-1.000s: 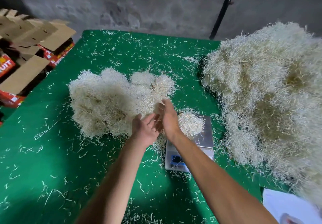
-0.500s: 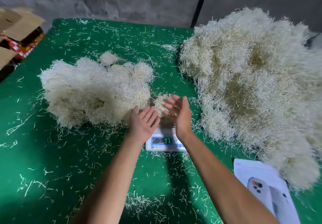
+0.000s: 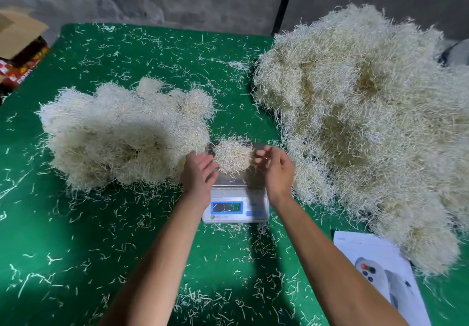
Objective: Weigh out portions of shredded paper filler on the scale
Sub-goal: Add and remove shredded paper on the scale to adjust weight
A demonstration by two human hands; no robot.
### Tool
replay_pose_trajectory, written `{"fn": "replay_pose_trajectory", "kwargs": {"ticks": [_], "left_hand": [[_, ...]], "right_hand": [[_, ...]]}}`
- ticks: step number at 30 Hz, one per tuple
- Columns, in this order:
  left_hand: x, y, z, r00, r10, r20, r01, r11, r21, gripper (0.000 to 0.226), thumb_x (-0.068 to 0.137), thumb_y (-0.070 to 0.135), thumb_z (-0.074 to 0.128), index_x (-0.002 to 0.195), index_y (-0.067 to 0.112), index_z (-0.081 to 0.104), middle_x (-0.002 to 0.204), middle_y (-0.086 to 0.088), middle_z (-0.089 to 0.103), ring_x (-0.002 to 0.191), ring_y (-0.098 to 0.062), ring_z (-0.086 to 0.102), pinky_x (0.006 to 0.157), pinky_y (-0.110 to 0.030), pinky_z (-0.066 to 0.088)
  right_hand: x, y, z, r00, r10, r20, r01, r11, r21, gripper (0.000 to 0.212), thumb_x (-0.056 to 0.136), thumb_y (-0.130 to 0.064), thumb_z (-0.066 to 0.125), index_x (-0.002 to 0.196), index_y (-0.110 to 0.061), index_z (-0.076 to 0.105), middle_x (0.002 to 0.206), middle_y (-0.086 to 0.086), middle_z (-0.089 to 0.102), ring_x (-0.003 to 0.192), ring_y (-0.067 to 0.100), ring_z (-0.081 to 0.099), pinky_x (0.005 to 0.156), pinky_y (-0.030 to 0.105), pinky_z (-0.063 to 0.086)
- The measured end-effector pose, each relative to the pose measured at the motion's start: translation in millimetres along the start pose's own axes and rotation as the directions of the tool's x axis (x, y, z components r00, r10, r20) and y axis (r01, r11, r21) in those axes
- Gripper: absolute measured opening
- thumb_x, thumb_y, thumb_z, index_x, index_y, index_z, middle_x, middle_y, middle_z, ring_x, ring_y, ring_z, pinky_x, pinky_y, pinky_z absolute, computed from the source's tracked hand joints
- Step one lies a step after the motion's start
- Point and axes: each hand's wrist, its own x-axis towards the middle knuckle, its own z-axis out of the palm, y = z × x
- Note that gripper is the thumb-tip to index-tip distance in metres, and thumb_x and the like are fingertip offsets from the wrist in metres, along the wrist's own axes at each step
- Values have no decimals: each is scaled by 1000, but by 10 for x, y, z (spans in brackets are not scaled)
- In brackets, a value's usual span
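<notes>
A small clump of shredded paper [image 3: 232,156] rests on the digital scale [image 3: 236,196] platform. The left hand [image 3: 198,173] and right hand [image 3: 275,168] flank it, fingers spread and relaxed, gripping nothing

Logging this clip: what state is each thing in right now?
scale: on, display lit
portion: resting on the scale pan
left hand: open, beside the portion
right hand: open, fingers relaxed, holding nothing
cardboard box: flaps open
</notes>
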Motion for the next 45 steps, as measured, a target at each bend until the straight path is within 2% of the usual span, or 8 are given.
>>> {"fn": "replay_pose_trajectory", "kwargs": {"ticks": [3,8,15,25,32,37,42,45], "left_hand": [[4,-14,116,995,99,-30,-96,991,96,29,97,35,50,104,11,67,82,1,68,67,-14,58,55,-25,45],[-113,-223,422,925,121,359,-219,944,245,30,100,31,53,104,5,66,69,0,62,56,-15,52,48,-27,42],[-290,-606,698,902,-4,432,-142,941,306,15,98,22,61,91,13,70,76,-1,70,67,-16,62,60,-30,54],[-595,-1182,481,919,8,394,-177,902,393,18,102,14,53,98,5,68,72,-2,67,59,-15,58,53,-28,50],[-737,-1497,-121,986,19,167,-95,884,459,17,102,10,52,96,6,68,79,-9,66,66,-19,57,57,-29,46],[-900,-1638,-499,977,-104,186,-59,707,705,26,100,37,59,123,25,62,127,-2,65,106,-13,63,98,-37,52],[-1029,-1592,-696,803,-371,467,287,927,243,51,93,40,73,130,6,64,128,-18,66,119,-28,65,101,-40,52],[-1129,-1526,-823,884,-334,326,294,941,169,74,83,7,80,145,-2,40,127,-20,67,118,-31,66,108,-44,48]], "right_hand": [[91,103,-296,995,-29,-100,7,977,-213,21,107,-19,49,104,-9,67,96,11,72,72,10,65,66,23,54],[150,401,-746,995,5,-100,-58,841,-538,17,105,-10,53,117,-12,65,110,4,70,96,17,68,93,36,59],[-66,769,-1397,919,51,391,386,80,-919,39,102,-14,54,141,-17,59,149,0,48,130,19,54,107,22,47],[-840,1064,-1413,879,26,476,469,131,-873,64,101,-65,40,131,-13,62,117,3,56,108,19,52,100,34,49],[-1211,1163,-1250,882,17,471,459,192,-867,25,106,-27,50,114,-9,65,103,6,63,92,24,58,88,38,52],[-1404,1073,-1149,853,49,520,446,450,-774,15,103,-18,56,96,-8,63,89,4,61,74,20,54,70,32,45],[-1567,949,-973,902,-127,412,368,724,-584,28,111,-25,40,110,-14,65,92,-1,68,80,11,65,74,28,56],[-1508,856,-977,967,-155,200,244,779,-578,26,110,-16,39,122,-17,62,108,0,64,97,12,63,89,31,55]]}}
